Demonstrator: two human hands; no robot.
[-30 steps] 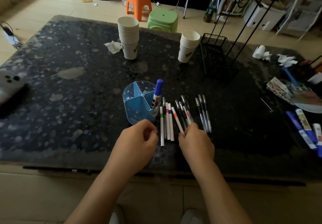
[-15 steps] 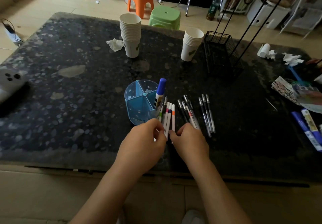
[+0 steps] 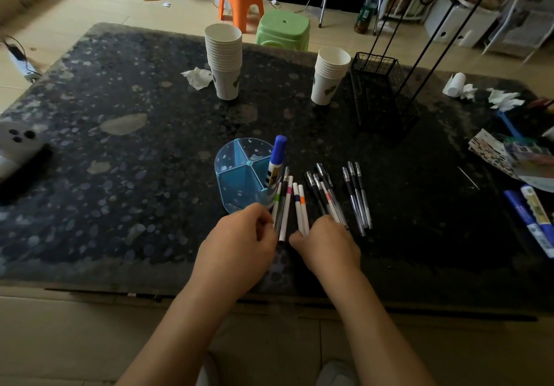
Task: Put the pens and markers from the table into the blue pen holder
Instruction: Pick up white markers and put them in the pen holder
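Observation:
The blue pen holder [image 3: 239, 175] stands on the dark table with a blue-capped marker [image 3: 277, 160] upright in its right compartment. Just right of it lie thin white pens with coloured bands [image 3: 285, 205]. My left hand [image 3: 239, 247] pinches the near ends of three of them, beside the holder. My right hand [image 3: 329, 244] grips the near ends of two white pens with blue and orange bands [image 3: 301, 208]. Black gel pens [image 3: 325, 193] lie partly under its fingers. Three more black pens [image 3: 356, 196] lie further right. Blue markers [image 3: 532, 223] rest at the far right edge.
Two stacks of paper cups [image 3: 224, 64] [image 3: 328, 76] stand behind the holder, with a black wire rack [image 3: 380, 91] to their right. Crumpled tissues [image 3: 196, 77], papers [image 3: 503, 154] and a white device [image 3: 18, 142] sit around the table's [image 3: 120, 175] edges. Stools [image 3: 283, 30] stand beyond.
The white pens, bunched between both hands half a second ago, now sit in two groups, three in my left hand and two in my right. My hands have drawn slightly apart.

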